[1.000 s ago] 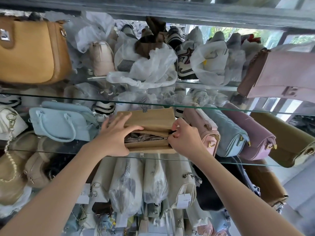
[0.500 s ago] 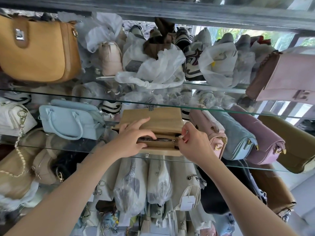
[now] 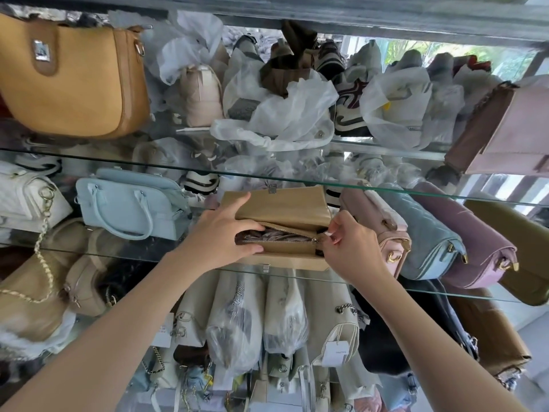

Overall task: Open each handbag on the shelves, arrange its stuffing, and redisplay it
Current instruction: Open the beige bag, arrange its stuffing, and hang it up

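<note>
Left grip (image 3: 225,236) clasps tan handbag (image 3: 285,203), right grip (image 3: 353,251) pinches its zipper pull (image 3: 322,238); tag (image 3: 335,352) print illegible.

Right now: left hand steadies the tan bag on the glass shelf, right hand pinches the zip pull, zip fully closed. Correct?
Not quite. The zip is open, not closed: the head view shows stuffing through the gap. Rest holds: left hand steadies the tan bag on the glass shelf, right hand pinches the zip pull.
</note>
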